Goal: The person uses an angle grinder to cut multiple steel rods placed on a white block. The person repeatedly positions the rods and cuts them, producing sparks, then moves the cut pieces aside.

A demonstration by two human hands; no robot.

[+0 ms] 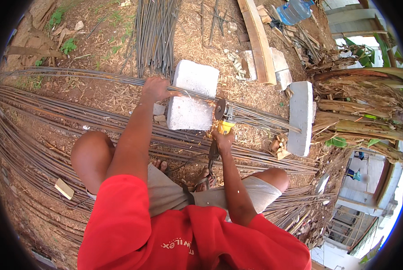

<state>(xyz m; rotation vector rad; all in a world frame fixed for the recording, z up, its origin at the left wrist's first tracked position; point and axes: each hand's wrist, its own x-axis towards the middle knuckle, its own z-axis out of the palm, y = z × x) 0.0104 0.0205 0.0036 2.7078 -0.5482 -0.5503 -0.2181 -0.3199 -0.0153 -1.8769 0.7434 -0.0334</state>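
Observation:
My left hand is closed round a bundle of steel rebar just left of a pale concrete block. The bars lie across the top of that block and run on to the right. In my right hand is a yellow angle grinder, its body pointing away from me. The grinder's dark disc meets the bars at the block's right edge. Orange sparks fly from there toward my left hand and down along the block. My right fingers are wrapped round the grinder's body, partly hidden.
Long rebar rods lie across the ground beneath and beside my legs. Another rebar stack lies beyond the block. A second concrete block stands right, by dry banana stems. A wooden plank and a blue water bottle lie farther off.

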